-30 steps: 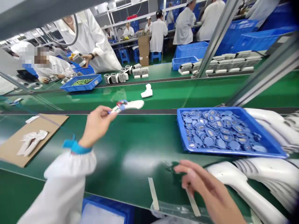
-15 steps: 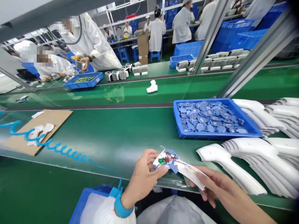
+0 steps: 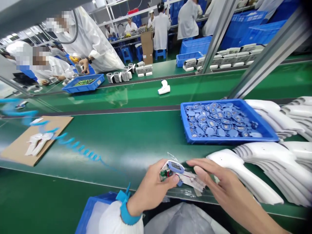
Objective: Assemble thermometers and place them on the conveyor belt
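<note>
My left hand (image 3: 156, 185) grips a white gun-shaped housing half (image 3: 191, 179) at its head end, thumb in front. Inside the shell sit a green circuit board (image 3: 166, 173), thin red wires and a blue-framed display (image 3: 175, 167). A blue strap with a coiled cord circles my left wrist. My right hand (image 3: 219, 178) is open, fingers stretched out, at the handle end of the housing half; whether it touches the handle is unclear. Right of my hands lie stacks of white housing shells (image 3: 270, 162), and beyond them stands a blue tray (image 3: 188, 140) of round blue parts.
A coiled blue cord (image 3: 83, 151) hangs across the left, over a cardboard sheet (image 3: 18, 151) bearing white pieces. A white gun-shaped device (image 3: 164, 87) lies on the green belt (image 3: 136, 97) behind. A metal post (image 3: 265, 55) rises at right. Co-workers in white coats are across the line.
My right hand has let go of the handle and opened out beside it. The housing half has turned, so the blue display frame faces up more. The white device on the belt has shifted right.
</note>
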A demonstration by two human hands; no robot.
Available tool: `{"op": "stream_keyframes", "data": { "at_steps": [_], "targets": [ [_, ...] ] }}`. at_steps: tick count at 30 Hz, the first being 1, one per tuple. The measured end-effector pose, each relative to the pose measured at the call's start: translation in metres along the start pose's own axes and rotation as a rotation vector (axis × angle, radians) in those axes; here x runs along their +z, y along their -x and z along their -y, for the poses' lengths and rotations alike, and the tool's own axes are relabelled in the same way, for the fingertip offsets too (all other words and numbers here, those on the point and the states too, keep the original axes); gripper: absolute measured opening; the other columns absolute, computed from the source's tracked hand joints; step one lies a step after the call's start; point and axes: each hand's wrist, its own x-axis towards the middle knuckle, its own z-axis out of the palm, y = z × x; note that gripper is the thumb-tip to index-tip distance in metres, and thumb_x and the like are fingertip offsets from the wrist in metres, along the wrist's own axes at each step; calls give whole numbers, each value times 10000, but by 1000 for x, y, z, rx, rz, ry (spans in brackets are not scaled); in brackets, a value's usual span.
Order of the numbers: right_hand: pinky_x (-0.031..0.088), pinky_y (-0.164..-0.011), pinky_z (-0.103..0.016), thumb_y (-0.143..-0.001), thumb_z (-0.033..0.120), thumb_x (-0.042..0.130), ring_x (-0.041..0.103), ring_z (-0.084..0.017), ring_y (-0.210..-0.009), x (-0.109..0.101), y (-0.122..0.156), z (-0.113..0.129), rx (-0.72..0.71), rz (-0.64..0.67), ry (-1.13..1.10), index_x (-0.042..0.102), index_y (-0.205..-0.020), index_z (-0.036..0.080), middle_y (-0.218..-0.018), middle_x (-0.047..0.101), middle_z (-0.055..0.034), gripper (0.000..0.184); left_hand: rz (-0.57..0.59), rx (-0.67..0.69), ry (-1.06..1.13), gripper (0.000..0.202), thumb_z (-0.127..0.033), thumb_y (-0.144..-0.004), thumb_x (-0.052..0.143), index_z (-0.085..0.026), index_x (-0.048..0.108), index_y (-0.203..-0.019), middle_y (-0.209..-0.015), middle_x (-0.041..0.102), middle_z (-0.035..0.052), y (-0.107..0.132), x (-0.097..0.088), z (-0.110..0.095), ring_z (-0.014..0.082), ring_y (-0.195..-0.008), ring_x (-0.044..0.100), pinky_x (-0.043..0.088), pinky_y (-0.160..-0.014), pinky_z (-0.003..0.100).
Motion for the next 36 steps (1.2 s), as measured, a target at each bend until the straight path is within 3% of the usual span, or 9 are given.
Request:
{"op": "stream_keyframes", "data": {
  "at_steps": [4, 10, 14, 17, 20, 24, 29, 32, 36],
  "targets": [
    [520, -792, -287, -1019, 451, 539, 659, -153, -884, 7, -16, 18, -153, 26, 47, 753, -962, 290, -977, 734, 1, 273, -92, 80, -300, 270, -402, -974, 633, -242, 667, -1189, -1087, 695, 61, 10, 3, -5, 220, -984, 598, 464, -880, 332],
    [328, -684, -326, -1051, 229, 469, 542, -142, -712, 0, -14, 55, -553, -177, 366, 649, -891, 230, -814, 663, 29, 241, -145, 191, -427, 200, -306, -1026, 530, -252, 639, -1184, -1117, 696, 41, 16, 3, -13, 212, -1002, 622, 467, -876, 331],
    [319, -712, -330, -1062, 267, 458, 544, -157, -765, -6, -27, 70, -539, -258, 388, 609, -914, 220, -851, 647, 22, 217, -421, 190, -550, 219, -305, -1033, 484, -246, 641, -1173, -1131, 695, 42, 8, -12, -13, 219, -1017, 627, 454, -894, 357],
    [347, -708, -319, -1042, 334, 520, 573, -169, -788, 13, -45, 45, -358, -249, 386, 617, -893, 229, -841, 644, 27, 207, -619, 67, -297, 317, -410, -971, 586, -194, 628, -1201, -1080, 702, 73, -2, -33, -8, 218, -922, 647, 500, -829, 351],
    [305, -650, -333, -1000, 287, 591, 579, -185, -704, 45, -51, 1, -281, -225, 482, 613, -788, 213, -752, 615, 18, 226, -675, -70, 120, 515, -520, -886, 683, -132, 628, -1220, -997, 708, 92, -7, -53, -6, 190, -818, 643, 530, -729, 301],
    [328, -706, -355, -1006, 296, 582, 586, -242, -850, 64, -39, -32, -268, -342, 540, 658, -1057, 170, -956, 659, -55, 155, -698, -132, 374, 642, -535, -753, 823, -83, 675, -1184, -1022, 727, 115, -4, -66, -1, 163, -813, 644, 528, -735, 254],
    [347, -762, -338, -965, 291, 673, 576, -208, -966, 75, -57, -9, -396, -281, 566, 674, -1199, 212, -1169, 677, -32, 246, -704, -126, 427, 664, -522, -685, 892, -80, 705, -1144, -938, 723, 92, -6, -64, 5, 153, -788, 635, 514, -706, 235],
    [309, -736, -341, -991, 290, 644, 569, -161, -861, 85, -77, 7, -414, -258, 566, 727, -1005, 248, -978, 699, 23, 94, -708, -108, 460, 688, -510, -654, 920, -76, 706, -1144, -928, 715, 86, -8, -61, -1, 149, -780, 622, 512, -710, 237],
    [262, -711, -361, -1044, 241, 534, 533, -175, -810, 75, -65, 3, -370, -332, 617, 725, -951, 229, -886, 690, 3, 213, -699, -106, 453, 680, -513, -687, 904, -80, 701, -1170, -990, 710, 96, -2, -61, -11, 153, -806, 616, 508, -723, 241]
  ]
}}
